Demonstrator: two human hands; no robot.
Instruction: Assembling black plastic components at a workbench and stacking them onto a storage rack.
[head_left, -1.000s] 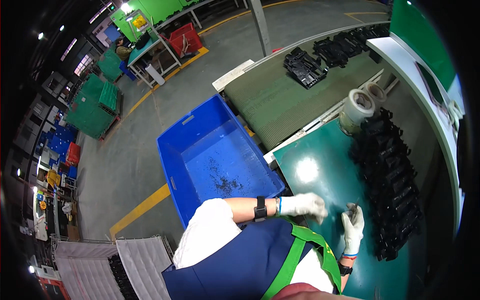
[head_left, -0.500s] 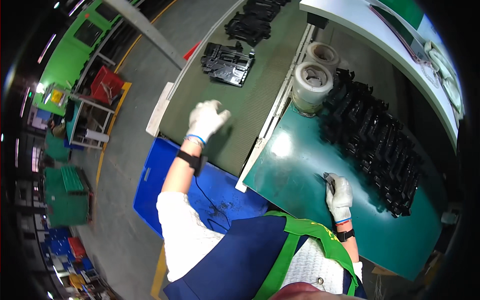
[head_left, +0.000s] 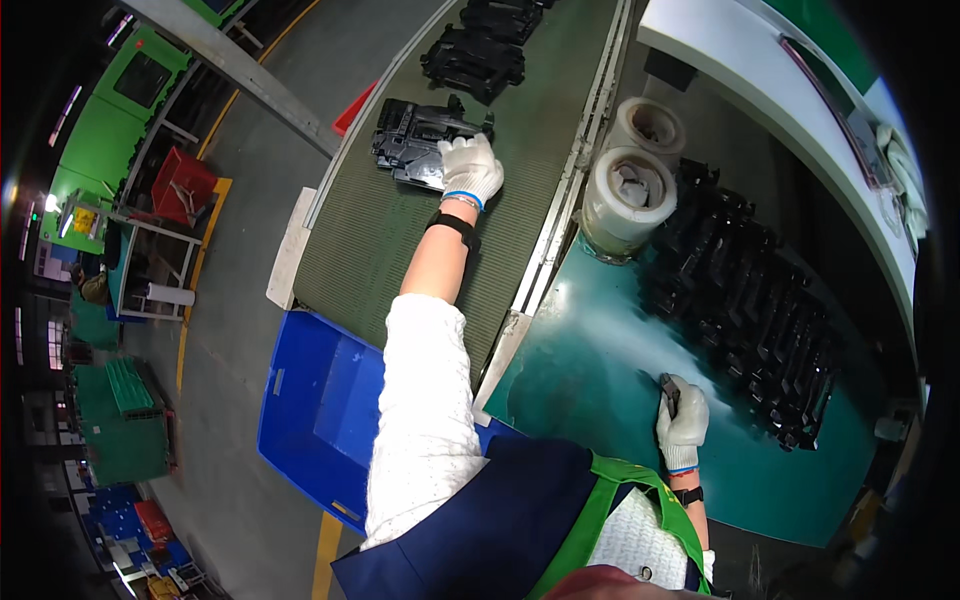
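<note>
Fingers of the left hand (head_left: 470,172) are curled over the right near edge of a black plastic part (head_left: 408,138), but can't tell if they've actually closed on it. Right hand (head_left: 684,418) is wrapped snugly around a small dark tool (head_left: 669,392), tip poking out the far side.

That part's a boxy, ribbed thing with a shiny near face, lying on a green, finely ridged conveyor belt (head_left: 375,245), with more black parts (head_left: 472,62) farther up. Gloves are white knit, kinda fuzzy.

Blue plastic bin (head_left: 290,425) sits near the belt's near end, partly hidden behind the white sleeve (head_left: 425,370). Over right there's a smooth green tabletop (head_left: 560,385) with chunky rolls of clear film (head_left: 612,228) and a long row of jagged black pieces (head_left: 735,300). Curved white shelf (head_left: 740,50) hangs over the far right.

Left arm's stretched way out over the belt, palm down; right forearm's tucked in close, fist above the tabletop.
</note>
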